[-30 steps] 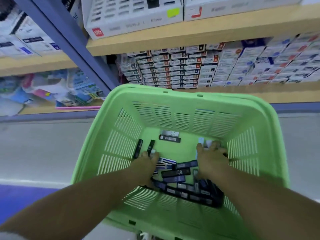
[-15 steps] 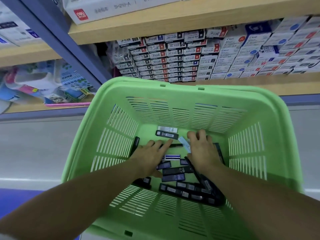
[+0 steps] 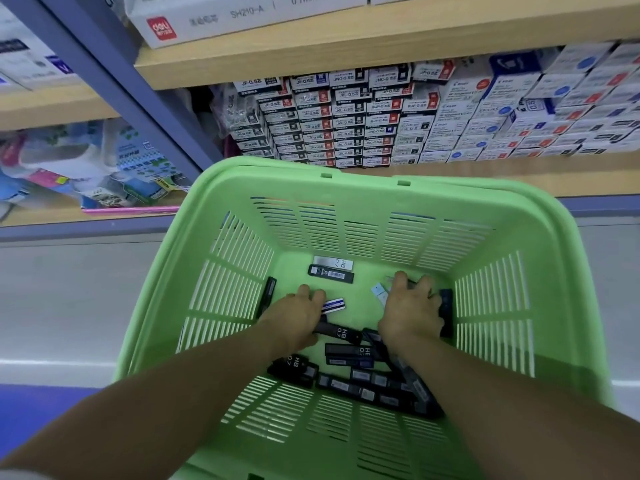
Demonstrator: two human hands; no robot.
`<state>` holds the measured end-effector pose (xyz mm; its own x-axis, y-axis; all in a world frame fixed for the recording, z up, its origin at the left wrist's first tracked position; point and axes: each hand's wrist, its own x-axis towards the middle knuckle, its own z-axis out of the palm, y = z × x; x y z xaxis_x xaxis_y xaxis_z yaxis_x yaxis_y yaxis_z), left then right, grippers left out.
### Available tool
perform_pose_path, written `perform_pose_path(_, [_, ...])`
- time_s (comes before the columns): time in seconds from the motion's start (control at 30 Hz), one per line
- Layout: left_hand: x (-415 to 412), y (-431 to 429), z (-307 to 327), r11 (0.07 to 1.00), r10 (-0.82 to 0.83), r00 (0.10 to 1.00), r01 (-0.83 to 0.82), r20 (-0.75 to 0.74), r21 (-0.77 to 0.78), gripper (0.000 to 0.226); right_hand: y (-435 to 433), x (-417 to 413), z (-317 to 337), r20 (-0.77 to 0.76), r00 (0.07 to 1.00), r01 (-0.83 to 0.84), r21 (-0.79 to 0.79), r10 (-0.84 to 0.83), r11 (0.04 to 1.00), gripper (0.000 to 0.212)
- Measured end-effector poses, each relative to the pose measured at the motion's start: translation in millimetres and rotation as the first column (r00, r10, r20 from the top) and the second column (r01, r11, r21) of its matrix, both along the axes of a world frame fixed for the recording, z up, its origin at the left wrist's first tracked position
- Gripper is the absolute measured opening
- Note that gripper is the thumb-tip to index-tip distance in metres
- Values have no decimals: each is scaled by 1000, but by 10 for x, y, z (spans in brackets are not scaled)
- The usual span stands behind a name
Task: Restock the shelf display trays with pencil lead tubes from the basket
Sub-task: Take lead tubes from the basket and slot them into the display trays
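Frame centre: right hand (image 3: 410,308) curls round pencil lead tubes (image 3: 378,292) in basket (image 3: 346,172), gathering batch for restock; left hand (image 3: 297,317) grip unclear.

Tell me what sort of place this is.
Most likely a stationery shop aisle: pale wooden shelves packed with stacked small white refill boxes, and a green slotted plastic basket holding black pencil lead tubes.

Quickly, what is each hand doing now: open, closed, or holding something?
Left hand: fingers curled, grip cannot be told.
Right hand: grips pencil lead tubes.
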<state>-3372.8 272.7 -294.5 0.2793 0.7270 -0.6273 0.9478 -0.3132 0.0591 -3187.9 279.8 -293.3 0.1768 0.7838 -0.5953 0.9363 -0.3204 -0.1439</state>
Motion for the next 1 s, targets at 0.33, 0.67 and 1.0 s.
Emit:
perform_pose_path(0.33, [-5, 320, 233, 864, 492, 844, -443, 212, -240, 44, 56, 58, 1, -428, 904, 62, 133, 1, 989, 37])
perform_pose_path(0.67, [242, 322, 810, 548, 835, 347, -607, 428, -576, 15, 161, -266, 481, -713, 72, 420, -613, -698, 669, 14])
perform_pose_path(1.0, [271, 296, 1402, 903, 419, 812, -419, 406, -94, 46, 105, -442, 882, -730, -63, 403, -642, -680, 652, 32])
